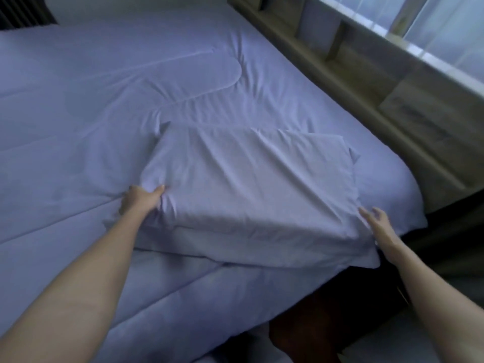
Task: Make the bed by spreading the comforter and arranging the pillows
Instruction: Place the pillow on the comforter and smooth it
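A pale lavender pillow (251, 179) lies flat on the comforter near the bed's right corner, by the headboard. My left hand (140, 200) grips the pillow's near left corner, thumb on top and fingers tucked under. At the pillow's near right edge my right hand (377, 221) has its fingers spread and just touches the fabric. The lavender comforter (91, 100) covers the whole bed, with stitched seams and some wrinkles, and hangs over the near side.
A wooden headboard with open shelf compartments (366, 64) runs along the right. Behind it is a bright window with a sheer curtain (432, 24). Dark floor (301, 328) shows below the bed's near corner.
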`<move>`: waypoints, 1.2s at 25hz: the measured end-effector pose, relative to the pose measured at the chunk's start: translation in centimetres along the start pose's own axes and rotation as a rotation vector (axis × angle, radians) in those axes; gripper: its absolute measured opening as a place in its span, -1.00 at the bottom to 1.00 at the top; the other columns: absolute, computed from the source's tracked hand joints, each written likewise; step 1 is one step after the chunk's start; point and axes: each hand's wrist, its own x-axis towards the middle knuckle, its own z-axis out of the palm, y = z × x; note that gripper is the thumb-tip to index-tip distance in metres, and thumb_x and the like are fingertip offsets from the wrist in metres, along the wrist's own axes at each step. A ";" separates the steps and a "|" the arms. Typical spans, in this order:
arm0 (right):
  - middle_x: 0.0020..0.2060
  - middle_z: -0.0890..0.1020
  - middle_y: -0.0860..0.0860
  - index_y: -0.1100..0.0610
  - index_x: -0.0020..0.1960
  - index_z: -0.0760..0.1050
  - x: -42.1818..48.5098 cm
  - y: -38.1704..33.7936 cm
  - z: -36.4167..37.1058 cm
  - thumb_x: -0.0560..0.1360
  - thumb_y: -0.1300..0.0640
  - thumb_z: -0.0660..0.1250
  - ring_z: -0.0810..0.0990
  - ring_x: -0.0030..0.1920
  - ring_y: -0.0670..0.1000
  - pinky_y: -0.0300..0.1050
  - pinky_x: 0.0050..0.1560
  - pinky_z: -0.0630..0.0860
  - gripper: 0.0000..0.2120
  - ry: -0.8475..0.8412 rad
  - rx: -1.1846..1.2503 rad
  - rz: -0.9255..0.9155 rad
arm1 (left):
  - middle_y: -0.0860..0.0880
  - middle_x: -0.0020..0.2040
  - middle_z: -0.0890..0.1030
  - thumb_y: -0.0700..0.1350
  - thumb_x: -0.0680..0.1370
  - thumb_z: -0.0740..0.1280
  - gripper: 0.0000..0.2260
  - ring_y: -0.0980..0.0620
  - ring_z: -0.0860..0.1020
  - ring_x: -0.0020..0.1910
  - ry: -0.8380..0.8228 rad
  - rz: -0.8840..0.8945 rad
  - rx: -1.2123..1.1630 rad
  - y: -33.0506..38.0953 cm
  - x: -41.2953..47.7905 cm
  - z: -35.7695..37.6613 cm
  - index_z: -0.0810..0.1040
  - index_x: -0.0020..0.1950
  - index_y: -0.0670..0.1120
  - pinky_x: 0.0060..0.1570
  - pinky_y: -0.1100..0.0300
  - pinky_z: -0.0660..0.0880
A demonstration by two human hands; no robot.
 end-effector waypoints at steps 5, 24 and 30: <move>0.20 0.52 0.03 0.15 0.38 0.38 3.7 -4.7 4.5 0.50 -0.07 0.31 0.49 0.15 0.08 -0.05 0.12 0.37 -0.48 -0.033 0.020 -0.012 | -0.29 0.15 0.60 0.00 0.49 0.33 -0.65 -0.29 0.55 0.15 0.036 0.000 -0.016 -1.0 -0.7 -3.0 0.61 0.08 -0.26 0.10 -0.01 0.48; 0.56 0.03 -0.10 -0.10 0.55 0.00 -2.4 -7.5 30.3 0.63 -0.12 -0.06 -0.03 0.56 0.02 0.12 0.50 -0.09 -0.50 -0.630 -1.239 -1.117 | -0.21 0.34 0.50 0.05 0.48 0.11 -0.48 -0.23 0.47 0.32 0.149 0.413 0.326 -4.5 -10.6 1.5 0.51 0.30 -0.24 0.21 -0.35 0.34; 0.57 -0.08 -0.12 -0.10 0.56 -0.10 10.4 -11.7 25.8 0.62 -0.15 -0.09 -0.13 0.56 0.03 0.30 0.47 -0.15 -0.46 -0.356 -1.309 -0.658 | -0.08 0.52 0.25 0.18 0.52 -0.08 -0.38 -0.10 0.22 0.51 -0.058 0.804 0.461 -0.1 -10.7 4.8 0.26 0.50 -0.11 0.40 -0.28 0.18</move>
